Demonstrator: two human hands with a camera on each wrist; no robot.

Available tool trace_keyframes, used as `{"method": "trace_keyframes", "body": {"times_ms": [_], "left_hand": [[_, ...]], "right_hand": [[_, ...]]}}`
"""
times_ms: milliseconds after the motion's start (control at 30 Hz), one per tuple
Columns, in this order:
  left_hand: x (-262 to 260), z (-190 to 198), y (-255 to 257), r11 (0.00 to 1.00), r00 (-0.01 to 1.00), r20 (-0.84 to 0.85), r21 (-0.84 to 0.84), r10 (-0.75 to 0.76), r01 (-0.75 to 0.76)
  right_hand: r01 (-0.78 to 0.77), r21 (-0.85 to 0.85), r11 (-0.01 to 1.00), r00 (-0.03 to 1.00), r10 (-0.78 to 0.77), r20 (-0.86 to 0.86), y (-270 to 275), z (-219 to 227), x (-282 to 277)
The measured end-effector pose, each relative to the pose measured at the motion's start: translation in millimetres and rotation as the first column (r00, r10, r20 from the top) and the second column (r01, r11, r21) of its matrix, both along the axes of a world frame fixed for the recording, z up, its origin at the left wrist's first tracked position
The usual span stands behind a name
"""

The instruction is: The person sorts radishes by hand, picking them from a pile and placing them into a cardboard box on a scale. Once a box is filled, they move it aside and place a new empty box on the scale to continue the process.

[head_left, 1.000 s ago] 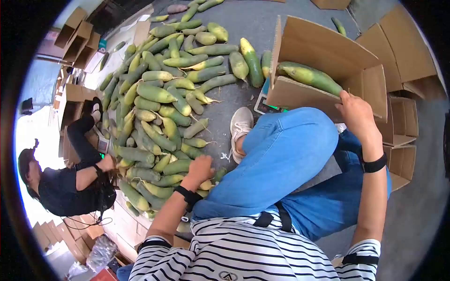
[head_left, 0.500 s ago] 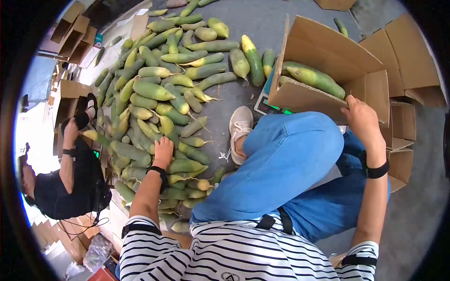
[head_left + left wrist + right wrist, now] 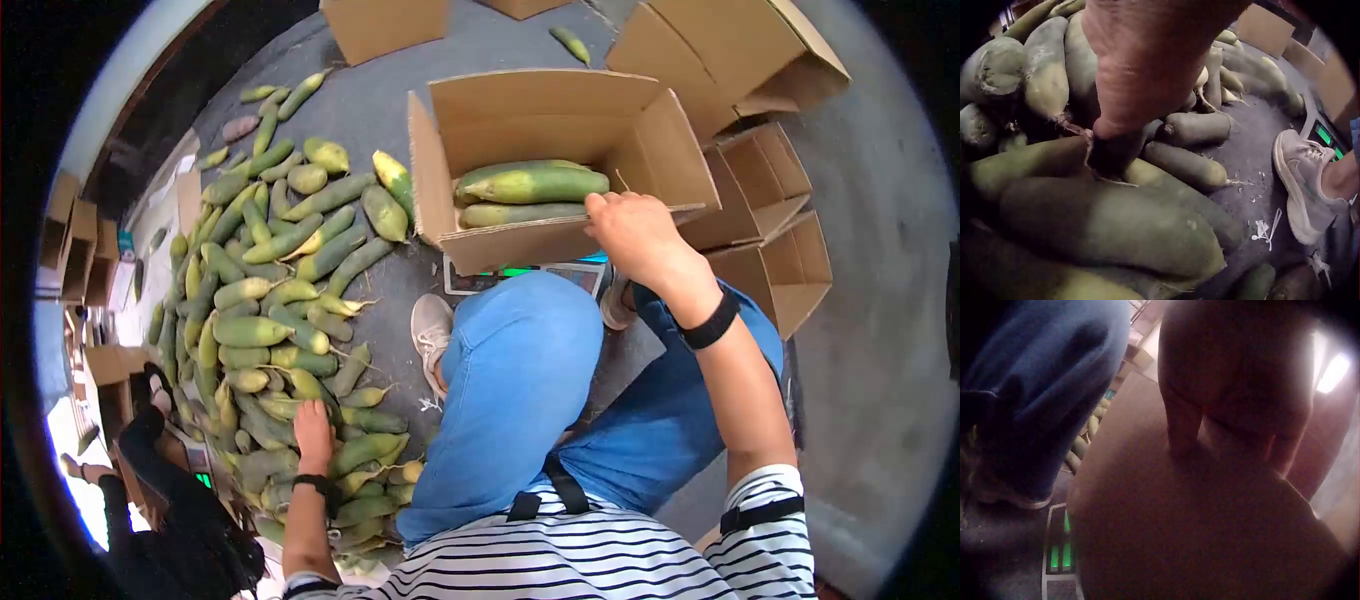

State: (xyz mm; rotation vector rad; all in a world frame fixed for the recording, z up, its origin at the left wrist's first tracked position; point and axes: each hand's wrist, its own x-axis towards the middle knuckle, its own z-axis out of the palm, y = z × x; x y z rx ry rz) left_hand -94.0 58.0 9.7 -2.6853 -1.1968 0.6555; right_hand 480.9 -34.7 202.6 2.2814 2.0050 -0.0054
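Note:
My left hand (image 3: 314,432) reaches down onto a big pile of green radishes (image 3: 250,332), with its wrist strap just behind. In the left wrist view its fingertips are hidden among the radishes, and I cannot tell whether they hold one. With my right hand (image 3: 640,235) I grip the near top edge of an open cardboard box (image 3: 540,242), thumb and fingers on either side of the wall. Inside that box lie several green radishes (image 3: 535,185), side by side. The box stands on a scale (image 3: 575,272) with a green lit display.
Several cardboard boxes (image 3: 735,195) stand to the right, and another (image 3: 385,28) at the back. My bent knee (image 3: 535,350) and shoe (image 3: 432,335) lie between pile and box. Another person in black (image 3: 190,520) sits at the pile's left side.
My left hand has moved from the pile's near edge further in among the radishes. My right hand stays on the box edge. The head view has turned toward the right.

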Motion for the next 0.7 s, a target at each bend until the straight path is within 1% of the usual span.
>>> {"method": "trace_keyframes", "body": {"times_ms": [33,67,100,133,167,233,300,367,433,500,567,633,700], "left_hand": [[11,15,0,0.990,0.970,0.198,-0.013,0.143,-0.143],[21,30,0,0.959,0.879,0.386,-0.060,0.279,-0.279],[30,41,6,0.964,0.883,0.390,-0.053,0.261,-0.262],[42,54,15,0.918,0.732,0.578,-0.082,0.361,-0.388],[55,68,24,0.856,0.530,0.731,-0.142,0.429,-0.497],[101,131,31,0.727,0.240,0.777,-0.363,0.582,-0.583],[122,166,43,0.870,0.138,0.933,-0.248,0.333,-0.426],[173,222,40,0.947,-0.098,0.970,-0.238,0.222,-0.216],[230,266,33,0.942,-0.350,0.888,-0.332,0.298,-0.041],[279,282,35,0.947,-0.439,0.841,-0.302,0.317,0.105],[322,283,29,0.936,-0.254,0.901,-0.335,0.352,0.109],[340,250,39,0.920,-0.014,0.944,-0.316,0.328,0.231],[339,227,34,0.846,0.160,0.881,-0.473,0.446,0.247]], "right_hand": [[0.022,0.007,1.000,1.000,-0.022,-0.001,0,-1,-1],[0.013,-0.002,1.000,1.000,-0.013,0.007,0,-2,-1],[0.002,-0.009,1.000,1.000,-0.002,0.016,-1,-3,0],[-0.019,0.012,1.000,1.000,0.019,0.011,-2,-5,1],[-0.006,0.020,1.000,1.000,0.006,0.013,-2,-7,1],[-0.022,0.023,0.999,0.999,0.022,0.023,-2,-9,2],[-0.009,0.006,1.000,1.000,0.009,0.029,-2,-6,1],[-0.014,-0.021,1.000,1.000,0.014,0.019,-2,-7,1],[-0.010,0.003,1.000,0.999,0.010,0.036,-3,-8,0],[-0.027,0.004,1.000,0.999,0.027,0.029,-4,-6,0],[-0.029,0.022,0.999,0.999,0.029,0.022,-5,-5,1],[-0.032,0.037,0.999,0.999,0.031,0.012,-5,-6,0],[-0.025,0.056,0.998,1.000,0.025,-0.005,-5,-7,0]]}}
